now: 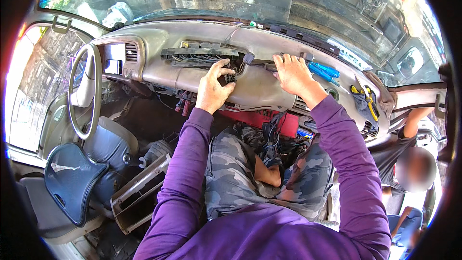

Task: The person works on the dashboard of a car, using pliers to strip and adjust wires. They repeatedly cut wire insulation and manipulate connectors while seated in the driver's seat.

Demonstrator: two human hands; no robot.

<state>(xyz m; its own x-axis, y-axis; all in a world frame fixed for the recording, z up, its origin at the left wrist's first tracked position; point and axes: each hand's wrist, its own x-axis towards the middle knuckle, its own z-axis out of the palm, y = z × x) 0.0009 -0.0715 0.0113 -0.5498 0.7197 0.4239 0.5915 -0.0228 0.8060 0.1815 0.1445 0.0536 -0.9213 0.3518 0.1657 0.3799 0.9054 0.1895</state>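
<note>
My left hand is at the dashboard's middle, thumb and fingers curled around a small black ribbed connector. It sits just below a long dashboard opening where bundled dark wires show. My right hand rests on the dashboard farther right, fingers bent down and closed; whatever lies under them is hidden. Between the hands, a small dark grey plug stands on the dash with a thin wire rising from it. Blue-handled pliers lie right of my right hand.
Yellow-handled pliers and a dark cloth lie on the dashboard's right end. A steering wheel stands at left. A loose trim frame leans beside the seat. Dark wires hang above my lap. Another person is outside at right.
</note>
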